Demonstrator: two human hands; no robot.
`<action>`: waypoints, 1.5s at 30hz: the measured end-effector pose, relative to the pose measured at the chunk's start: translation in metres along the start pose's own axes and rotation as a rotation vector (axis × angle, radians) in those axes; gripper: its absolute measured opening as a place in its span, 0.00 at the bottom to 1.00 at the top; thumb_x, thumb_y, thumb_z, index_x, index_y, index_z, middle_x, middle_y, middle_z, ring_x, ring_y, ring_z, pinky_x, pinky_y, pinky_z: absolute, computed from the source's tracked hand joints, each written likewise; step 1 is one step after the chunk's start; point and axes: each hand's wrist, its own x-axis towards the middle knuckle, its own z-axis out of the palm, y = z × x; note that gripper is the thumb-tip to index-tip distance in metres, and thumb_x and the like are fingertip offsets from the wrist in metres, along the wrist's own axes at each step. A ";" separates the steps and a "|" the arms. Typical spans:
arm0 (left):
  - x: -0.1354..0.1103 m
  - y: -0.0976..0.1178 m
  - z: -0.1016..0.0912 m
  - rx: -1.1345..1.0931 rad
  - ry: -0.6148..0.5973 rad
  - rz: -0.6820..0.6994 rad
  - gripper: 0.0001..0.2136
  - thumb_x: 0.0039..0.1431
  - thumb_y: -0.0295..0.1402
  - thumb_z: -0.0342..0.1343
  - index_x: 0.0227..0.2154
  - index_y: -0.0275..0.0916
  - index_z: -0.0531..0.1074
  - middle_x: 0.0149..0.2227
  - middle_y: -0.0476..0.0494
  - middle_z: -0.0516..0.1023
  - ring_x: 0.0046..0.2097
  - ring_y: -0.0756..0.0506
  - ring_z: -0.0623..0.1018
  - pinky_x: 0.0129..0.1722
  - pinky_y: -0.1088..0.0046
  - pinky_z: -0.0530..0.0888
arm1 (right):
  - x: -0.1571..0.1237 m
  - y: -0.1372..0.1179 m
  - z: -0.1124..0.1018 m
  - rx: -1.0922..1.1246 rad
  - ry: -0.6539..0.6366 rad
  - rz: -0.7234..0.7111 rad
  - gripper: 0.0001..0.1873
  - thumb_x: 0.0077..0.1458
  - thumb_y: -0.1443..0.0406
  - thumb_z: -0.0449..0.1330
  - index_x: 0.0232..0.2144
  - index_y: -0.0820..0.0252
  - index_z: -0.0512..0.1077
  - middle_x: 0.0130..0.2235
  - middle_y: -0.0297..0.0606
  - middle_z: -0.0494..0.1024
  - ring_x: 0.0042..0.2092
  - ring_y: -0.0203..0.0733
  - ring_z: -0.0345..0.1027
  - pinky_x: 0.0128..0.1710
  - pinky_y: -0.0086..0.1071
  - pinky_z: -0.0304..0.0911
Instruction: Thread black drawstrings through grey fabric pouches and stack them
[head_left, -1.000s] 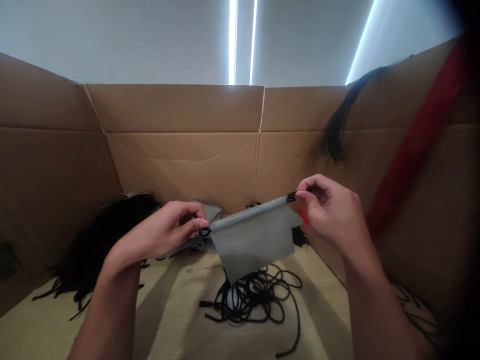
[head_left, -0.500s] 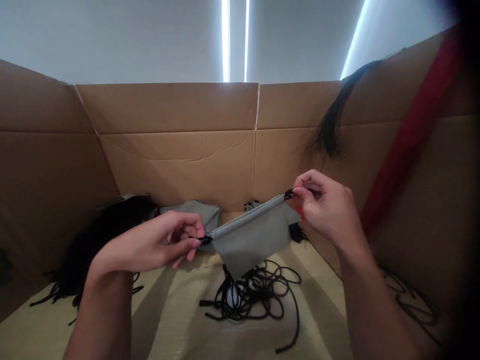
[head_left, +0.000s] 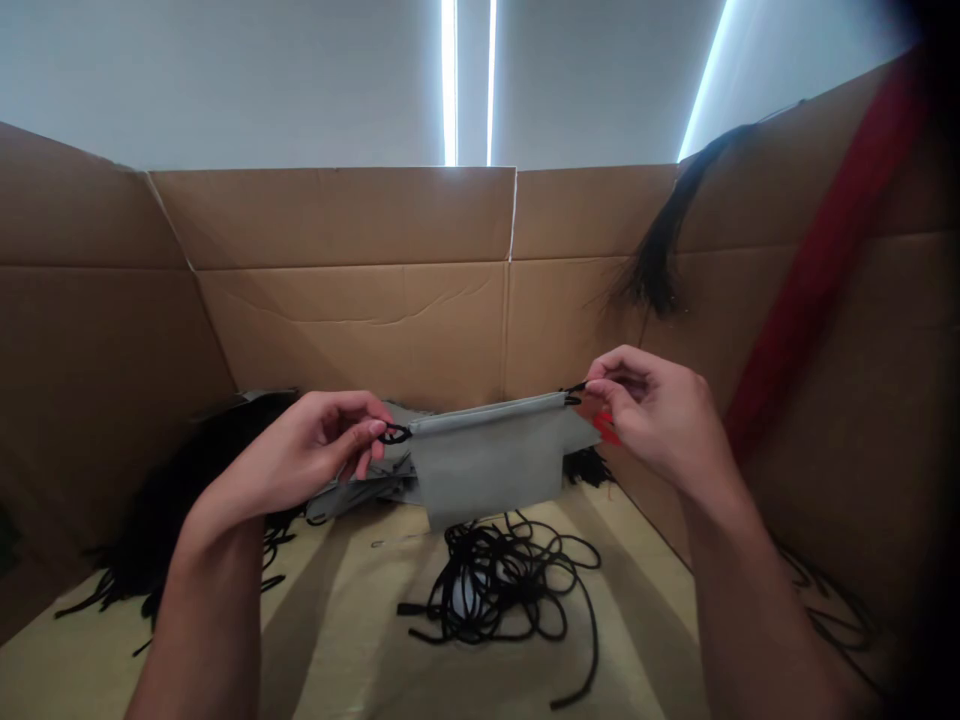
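Note:
A small grey drawstring pouch (head_left: 487, 465) hangs in the air, its top hem stretched between my two hands. My left hand (head_left: 322, 445) is closed in a pinch on the black drawstring (head_left: 396, 434) where it loops out of the hem's left end. On the other side, my right hand (head_left: 656, 415) pinches the black cord at the right end. Below the pouch lies a loose tangle of black cord (head_left: 517, 590) on the pale tabletop.
Behind my left hand lies a stack of grey pouches (head_left: 367, 490), with a heap of black cords (head_left: 180, 490) left of it. Cardboard walls (head_left: 360, 300) enclose the table. A black bundle of strands (head_left: 664, 250) and a red strip (head_left: 825, 250) hang at the right.
My left hand has risen and moved slightly left, so the pouch's top hem has gone from steeply slanted to nearly level. My right hand has hardly moved.

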 end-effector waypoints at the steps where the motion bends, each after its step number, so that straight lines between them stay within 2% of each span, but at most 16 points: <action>1: 0.000 0.000 0.000 -0.006 0.007 0.001 0.12 0.68 0.42 0.61 0.35 0.38 0.79 0.23 0.45 0.77 0.23 0.50 0.73 0.22 0.80 0.69 | 0.000 0.000 0.000 -0.006 0.001 -0.004 0.05 0.58 0.68 0.61 0.29 0.55 0.76 0.29 0.35 0.81 0.31 0.42 0.76 0.31 0.33 0.64; 6: -0.003 -0.004 -0.002 0.051 0.000 -0.021 0.12 0.68 0.42 0.62 0.37 0.38 0.80 0.24 0.46 0.75 0.24 0.50 0.71 0.22 0.81 0.67 | 0.000 -0.004 -0.002 -0.041 0.029 -0.013 0.05 0.57 0.67 0.61 0.29 0.56 0.77 0.27 0.33 0.77 0.27 0.38 0.66 0.27 0.32 0.57; 11: -0.001 -0.005 -0.003 0.101 0.067 -0.013 0.14 0.66 0.44 0.64 0.34 0.37 0.80 0.20 0.51 0.66 0.22 0.52 0.63 0.19 0.80 0.60 | 0.000 -0.005 -0.002 0.036 0.053 -0.009 0.05 0.57 0.68 0.62 0.29 0.56 0.75 0.28 0.34 0.77 0.30 0.39 0.69 0.29 0.33 0.60; 14: 0.002 -0.002 -0.003 0.072 0.127 -0.004 0.13 0.64 0.43 0.65 0.35 0.36 0.81 0.18 0.53 0.64 0.20 0.53 0.60 0.17 0.80 0.56 | 0.000 -0.004 -0.001 0.071 0.057 -0.021 0.04 0.58 0.68 0.63 0.30 0.56 0.74 0.30 0.35 0.77 0.31 0.40 0.70 0.31 0.33 0.62; 19: 0.003 0.000 -0.003 0.051 0.170 0.030 0.12 0.63 0.41 0.65 0.38 0.36 0.81 0.21 0.50 0.72 0.22 0.51 0.67 0.17 0.81 0.62 | 0.001 -0.001 -0.002 0.078 0.049 -0.013 0.04 0.58 0.67 0.63 0.30 0.55 0.74 0.31 0.35 0.77 0.32 0.41 0.71 0.32 0.34 0.63; 23: 0.004 -0.003 -0.005 0.048 0.187 0.059 0.11 0.62 0.40 0.65 0.36 0.35 0.81 0.21 0.49 0.73 0.22 0.52 0.67 0.18 0.81 0.62 | 0.001 0.001 -0.006 0.105 0.000 0.007 0.03 0.57 0.65 0.63 0.30 0.55 0.76 0.31 0.37 0.79 0.32 0.43 0.72 0.31 0.35 0.62; 28: 0.007 -0.009 -0.007 0.022 0.304 0.059 0.12 0.60 0.40 0.68 0.36 0.35 0.83 0.24 0.45 0.77 0.23 0.51 0.72 0.21 0.79 0.67 | 0.001 0.003 -0.008 0.097 -0.034 0.048 0.04 0.56 0.65 0.62 0.31 0.55 0.78 0.31 0.37 0.81 0.31 0.42 0.72 0.29 0.34 0.61; 32: 0.009 -0.012 -0.008 -0.027 0.440 0.084 0.12 0.58 0.40 0.70 0.35 0.35 0.83 0.25 0.44 0.80 0.24 0.51 0.74 0.22 0.79 0.70 | 0.001 0.006 -0.006 0.092 -0.013 0.044 0.04 0.57 0.65 0.62 0.32 0.56 0.77 0.32 0.38 0.81 0.32 0.41 0.72 0.30 0.34 0.62; 38: 0.010 -0.012 -0.005 -0.076 0.491 0.143 0.09 0.57 0.35 0.71 0.35 0.36 0.82 0.25 0.45 0.82 0.23 0.52 0.75 0.23 0.80 0.71 | 0.001 0.003 -0.004 0.062 0.031 0.048 0.05 0.58 0.64 0.62 0.31 0.56 0.77 0.29 0.36 0.78 0.29 0.39 0.69 0.27 0.33 0.58; 45: 0.014 -0.012 -0.004 -0.152 0.648 0.249 0.07 0.53 0.29 0.71 0.35 0.37 0.81 0.26 0.47 0.82 0.24 0.51 0.77 0.24 0.79 0.75 | -0.001 -0.009 0.000 0.167 0.136 -0.059 0.05 0.57 0.69 0.62 0.30 0.55 0.75 0.29 0.34 0.76 0.29 0.39 0.68 0.28 0.32 0.59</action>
